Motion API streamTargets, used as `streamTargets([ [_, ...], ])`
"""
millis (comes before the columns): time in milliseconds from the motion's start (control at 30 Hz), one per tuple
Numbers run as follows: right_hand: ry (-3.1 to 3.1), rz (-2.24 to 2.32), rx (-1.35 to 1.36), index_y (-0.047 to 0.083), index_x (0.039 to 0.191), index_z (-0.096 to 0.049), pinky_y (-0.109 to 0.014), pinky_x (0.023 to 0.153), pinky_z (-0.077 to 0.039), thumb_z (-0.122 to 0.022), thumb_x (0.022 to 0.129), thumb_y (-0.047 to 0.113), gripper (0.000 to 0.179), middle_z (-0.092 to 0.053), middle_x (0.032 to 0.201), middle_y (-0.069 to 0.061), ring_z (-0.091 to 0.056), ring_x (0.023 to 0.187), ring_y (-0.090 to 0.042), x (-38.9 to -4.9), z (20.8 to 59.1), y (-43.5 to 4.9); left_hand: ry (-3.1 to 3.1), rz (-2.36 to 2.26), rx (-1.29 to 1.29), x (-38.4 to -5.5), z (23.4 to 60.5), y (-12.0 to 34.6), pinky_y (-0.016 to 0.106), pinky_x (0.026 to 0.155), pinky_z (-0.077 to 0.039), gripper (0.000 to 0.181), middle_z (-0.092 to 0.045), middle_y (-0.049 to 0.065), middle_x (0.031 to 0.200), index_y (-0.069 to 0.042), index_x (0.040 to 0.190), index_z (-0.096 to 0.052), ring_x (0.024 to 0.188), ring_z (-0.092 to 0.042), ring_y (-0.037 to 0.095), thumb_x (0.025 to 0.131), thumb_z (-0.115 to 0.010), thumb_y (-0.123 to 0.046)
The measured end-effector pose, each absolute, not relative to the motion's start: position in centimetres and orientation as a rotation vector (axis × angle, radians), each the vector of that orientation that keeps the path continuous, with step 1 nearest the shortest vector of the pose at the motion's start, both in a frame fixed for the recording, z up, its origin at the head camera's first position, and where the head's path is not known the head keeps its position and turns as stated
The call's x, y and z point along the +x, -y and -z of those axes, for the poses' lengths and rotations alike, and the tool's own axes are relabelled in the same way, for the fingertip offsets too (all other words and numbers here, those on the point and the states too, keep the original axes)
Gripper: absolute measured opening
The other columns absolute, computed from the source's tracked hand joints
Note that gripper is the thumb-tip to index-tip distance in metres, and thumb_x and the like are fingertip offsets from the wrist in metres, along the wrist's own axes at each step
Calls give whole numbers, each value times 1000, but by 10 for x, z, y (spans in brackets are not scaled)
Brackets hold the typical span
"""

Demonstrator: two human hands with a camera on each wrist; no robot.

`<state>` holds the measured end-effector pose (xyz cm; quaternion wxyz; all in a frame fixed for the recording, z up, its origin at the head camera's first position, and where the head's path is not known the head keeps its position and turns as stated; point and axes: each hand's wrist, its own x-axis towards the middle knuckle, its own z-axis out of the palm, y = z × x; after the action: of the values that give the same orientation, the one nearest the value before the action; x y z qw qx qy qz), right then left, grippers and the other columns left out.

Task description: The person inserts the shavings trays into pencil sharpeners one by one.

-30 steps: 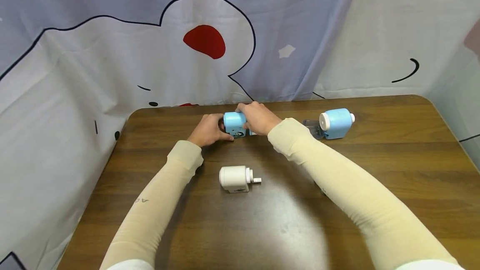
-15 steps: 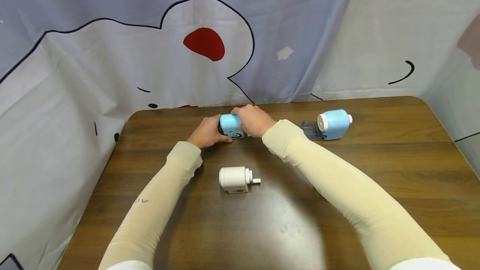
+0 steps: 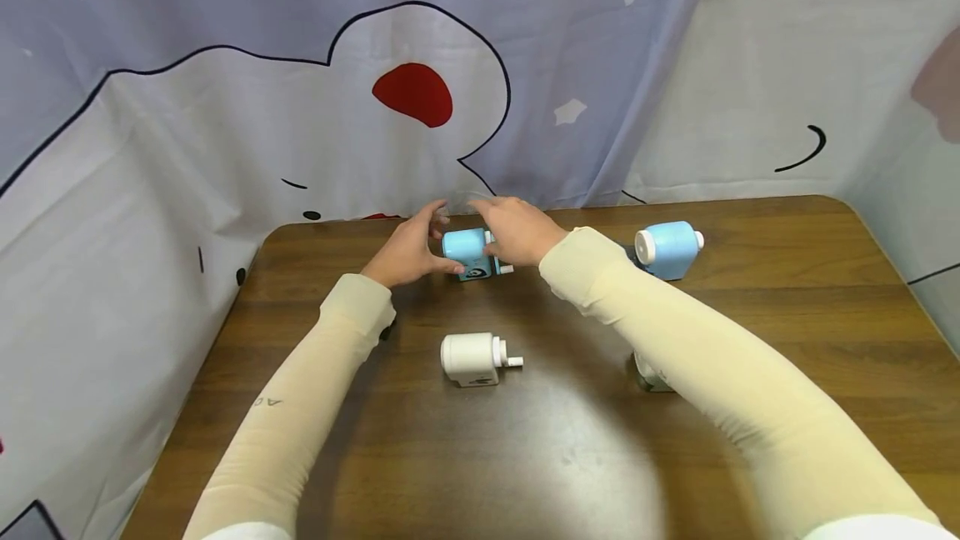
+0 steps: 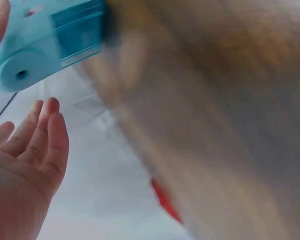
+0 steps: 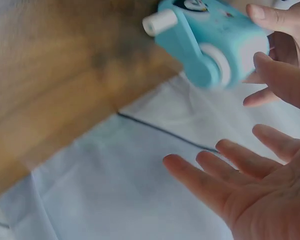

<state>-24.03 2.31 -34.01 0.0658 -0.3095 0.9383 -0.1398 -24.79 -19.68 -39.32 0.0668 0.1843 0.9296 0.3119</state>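
Observation:
A light blue crank pencil sharpener (image 3: 467, 250) with a panda-like picture stands near the table's back edge. Its crank (image 5: 189, 45) ends in a white knob, and the left wrist view shows the pencil hole and a see-through blue drawer (image 4: 79, 36). Around its left side is my left hand (image 3: 408, 250), thumb near the front and fingers spread behind, apart from the body. My right hand (image 3: 521, 232) hovers at the crank side. Its fingers are loosely extended, with the thumb (image 5: 280, 77) close to the body in the right wrist view.
A white crank sharpener (image 3: 469, 358) lies nearer on the wooden table (image 3: 480, 465). Another blue sharpener (image 3: 670, 248) stands at the right. Beneath the right sleeve a pale object (image 3: 651, 375) partly shows. A patterned curtain (image 3: 300, 132) hangs behind the back edge.
Both hands have loosened from the blue sharpener and opened, uncovering its crank. The right hand has drawn back slightly to the right. The white sharpener stays put.

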Motion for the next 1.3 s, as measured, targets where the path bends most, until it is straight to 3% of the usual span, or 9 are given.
streamTargets([
  [200,-2867,414,-933,6,152,-42,-52,114,-33,-75,92,20,69,-35,156,-23,-31,144,-40,-241,312,-42,-2893,-972,588,-247,367,189,47,102,-45,112,-43,17,150,-4,158,-22,127,-50,32,75,-90,-40],
  [533,-2884,355,-883,2,150,-42,-58,113,-30,-75,92,19,69,-30,157,-28,-27,145,-46,-237,277,-91,-3013,-737,734,-240,328,134,59,110,-31,112,-38,14,155,-5,157,-26,141,-36,29,75,-86,-52],
  [900,-2892,348,-852,-7,145,-44,-63,112,-28,-79,86,15,72,-33,150,-38,-30,138,-56,-237,276,-159,-2908,-442,770,-235,311,53,40,102,-47,110,-44,16,148,-4,156,-27,126,-54,29,76,-83,-55],
  [1300,-2817,214,-814,-10,145,-41,-64,104,-37,-91,73,22,94,-41,144,-37,-41,129,-57,-236,285,-217,-2753,-281,719,-247,325,-6,35,111,-38,105,-42,13,153,-2,156,-30,138,-43,25,79,-83,-51],
])
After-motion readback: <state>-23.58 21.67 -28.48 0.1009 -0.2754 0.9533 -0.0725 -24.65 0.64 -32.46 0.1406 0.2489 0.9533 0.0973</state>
